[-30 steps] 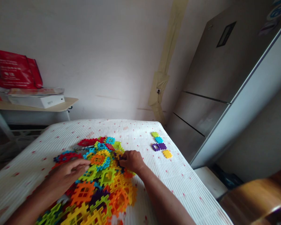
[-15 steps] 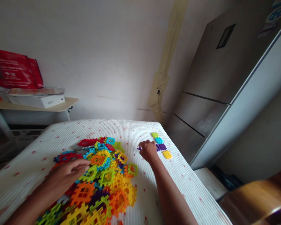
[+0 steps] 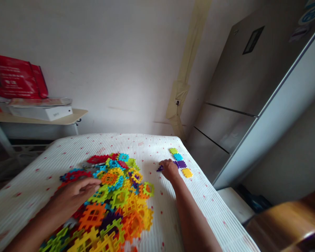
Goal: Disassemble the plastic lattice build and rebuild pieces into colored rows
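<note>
Head view: shows a purple piece point(image 3: 160, 168) at the fingertips of the right hand point(image 3: 169, 170), low over the white cloth point(image 3: 149, 148) or lying on it, between the heap of toothed pieces point(image 3: 119, 197) and a purple tile point(image 3: 182, 164). Looks like thin plastic; should handle light and stiff, a little slick, not very fragile. Best taken by opposite toothed edges between thumb and fingertips; might snag by its teeth on a neighbour. At the right hand, bent fingers over the purple piece, mostly covering it; cannot tell whether pinched or merely touched, with the thumb not clearly seen. At the left hand point(image 3: 80, 190), loosely curled, with fingertips just beside an orange piece point(image 3: 109, 179) in the heap; cannot tell whether holding anything.
</note>
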A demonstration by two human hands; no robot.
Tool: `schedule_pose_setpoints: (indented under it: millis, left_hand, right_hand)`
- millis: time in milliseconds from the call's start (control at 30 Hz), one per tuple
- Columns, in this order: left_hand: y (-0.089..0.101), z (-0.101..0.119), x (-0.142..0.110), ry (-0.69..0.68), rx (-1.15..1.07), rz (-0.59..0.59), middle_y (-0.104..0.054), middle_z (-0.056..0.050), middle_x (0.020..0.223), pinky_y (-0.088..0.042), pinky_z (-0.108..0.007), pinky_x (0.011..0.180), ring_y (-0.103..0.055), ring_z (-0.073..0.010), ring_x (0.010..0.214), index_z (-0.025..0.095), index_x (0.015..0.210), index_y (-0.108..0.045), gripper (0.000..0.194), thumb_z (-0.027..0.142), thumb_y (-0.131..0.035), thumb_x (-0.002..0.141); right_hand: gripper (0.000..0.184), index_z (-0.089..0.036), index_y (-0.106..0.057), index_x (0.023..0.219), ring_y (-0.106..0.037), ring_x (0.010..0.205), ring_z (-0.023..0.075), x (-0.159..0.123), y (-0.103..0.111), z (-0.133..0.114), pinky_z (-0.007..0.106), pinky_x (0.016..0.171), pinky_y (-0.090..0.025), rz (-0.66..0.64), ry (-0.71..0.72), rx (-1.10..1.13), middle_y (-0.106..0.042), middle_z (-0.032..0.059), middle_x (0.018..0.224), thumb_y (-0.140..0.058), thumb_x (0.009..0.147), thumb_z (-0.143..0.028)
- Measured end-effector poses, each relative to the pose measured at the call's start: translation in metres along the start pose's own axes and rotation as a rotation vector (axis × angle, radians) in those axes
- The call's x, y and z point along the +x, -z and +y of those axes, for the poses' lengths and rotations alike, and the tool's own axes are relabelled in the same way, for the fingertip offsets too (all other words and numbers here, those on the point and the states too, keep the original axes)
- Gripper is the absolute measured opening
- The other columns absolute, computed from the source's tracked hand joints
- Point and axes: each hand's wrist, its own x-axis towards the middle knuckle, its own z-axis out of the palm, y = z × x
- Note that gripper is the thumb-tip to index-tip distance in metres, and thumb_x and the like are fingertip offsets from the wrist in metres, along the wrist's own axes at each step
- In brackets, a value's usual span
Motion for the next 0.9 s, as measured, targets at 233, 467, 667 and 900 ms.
schedule_pose_setpoints:
  millis: [233, 467, 667, 900]
  left_hand:
    - [0.002, 0.006, -0.001, 0.011, -0.005, -0.026, -0.073, -0.007, 0.099, -0.047, -0.032, 0.086, -0.065, -0.0266, 0.098, 0.02, 0.091, -0.066, 0.054, 0.063, -0.049, 0.062]
    - [0.001, 0.001, 0.001, -0.015, -0.003, -0.012, -0.073, -0.007, 0.099, -0.048, -0.033, 0.085, -0.064, -0.0273, 0.098, 0.019, 0.093, -0.065, 0.054, 0.062, -0.05, 0.064]
    - [0.0, -0.006, 0.001, -0.049, 0.051, -0.001, -0.072, -0.007, 0.099, -0.047, -0.031, 0.085, -0.065, -0.0249, 0.096, 0.018, 0.1, -0.064, 0.05, 0.057, -0.049, 0.073]
    - [0.001, -0.004, 0.0, -0.062, 0.048, 0.016, -0.073, -0.005, 0.094, -0.049, -0.029, 0.081, -0.066, -0.0241, 0.09, 0.019, 0.095, -0.068, 0.046, 0.055, -0.052, 0.071]
  right_hand:
    - [0.033, -0.02, -0.067, 0.088, -0.055, 0.093, 0.0163, 0.002, -0.003, -0.007, 0.024, 0.082, -0.038, -0.029, 0.058, 0.015, -0.066, 0.0049, 0.095, -0.045, 0.075, 0.001]
    - [0.034, -0.018, -0.067, 0.091, -0.054, 0.093, 0.0167, 0.002, -0.006, 0.002, 0.023, 0.08, -0.038, -0.014, 0.022, 0.019, -0.065, 0.0068, 0.096, -0.045, 0.073, 0.002]
    - [0.043, -0.02, -0.065, 0.103, -0.054, 0.099, 0.0174, 0.0, 0.003, -0.012, 0.025, 0.083, -0.04, 0.042, 0.029, 0.049, -0.064, 0.0063, 0.103, -0.043, 0.073, 0.002]
    - [0.032, -0.023, -0.061, 0.109, -0.06, 0.089, 0.0159, -0.005, 0.008, -0.071, 0.024, 0.077, -0.045, -0.04, 0.165, 0.33, -0.065, 0.0026, 0.104, -0.057, 0.078, -0.029]
